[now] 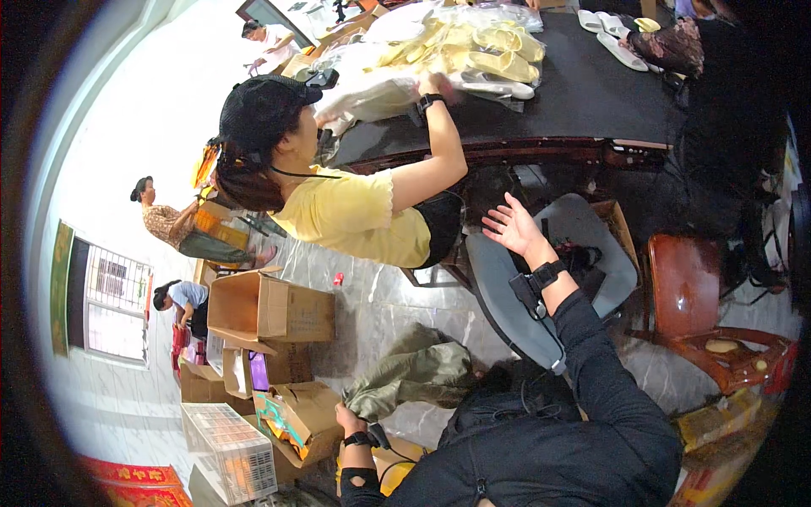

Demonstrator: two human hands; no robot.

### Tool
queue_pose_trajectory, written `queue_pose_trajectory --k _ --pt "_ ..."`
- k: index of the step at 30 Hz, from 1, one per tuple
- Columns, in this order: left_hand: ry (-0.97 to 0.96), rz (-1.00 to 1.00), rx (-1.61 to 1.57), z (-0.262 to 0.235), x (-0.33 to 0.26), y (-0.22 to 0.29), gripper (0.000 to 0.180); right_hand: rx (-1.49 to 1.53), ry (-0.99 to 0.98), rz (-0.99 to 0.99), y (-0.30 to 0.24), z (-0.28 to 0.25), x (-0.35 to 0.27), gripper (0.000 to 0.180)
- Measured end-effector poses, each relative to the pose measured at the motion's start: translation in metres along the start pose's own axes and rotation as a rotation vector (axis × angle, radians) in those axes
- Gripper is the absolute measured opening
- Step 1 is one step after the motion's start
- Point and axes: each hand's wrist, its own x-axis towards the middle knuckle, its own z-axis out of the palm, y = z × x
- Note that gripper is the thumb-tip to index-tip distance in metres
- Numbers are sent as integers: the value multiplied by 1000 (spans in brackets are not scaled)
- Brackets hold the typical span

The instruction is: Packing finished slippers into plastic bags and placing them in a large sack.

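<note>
The person's right hand (514, 226) is spread wide, palm showing and nothing in it, at the edge of a grey chair (498, 291); the left hand (348, 419) is curled against the end of the olive cloth (418, 367), though whether it grips the fabric cannot be told; that cloth lies in folds between the left hand and the grey chair, with an open cardboard box (314, 402) to its left; farther out, a co-worker in a yellow top (355, 215) reaches over the dark table (583, 101), one hand near bagged yellow slippers (505, 63).
</note>
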Motion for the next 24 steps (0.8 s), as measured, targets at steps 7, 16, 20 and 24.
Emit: queue_pose_trajectory --k 7,16,20,24 --pt "9 592 495 72 -59 19 37 21 77 -59 -12 6 7 92" --pt "-291 312 341 95 -72 34 27 -41 117 -25 -2 18 21 117" --pt "-296 327 378 93 -76 35 27 -57 141 47 11 21 33 129" --pt "-327 346 474 94 -97 40 27 76 115 86 7 40 46 131"
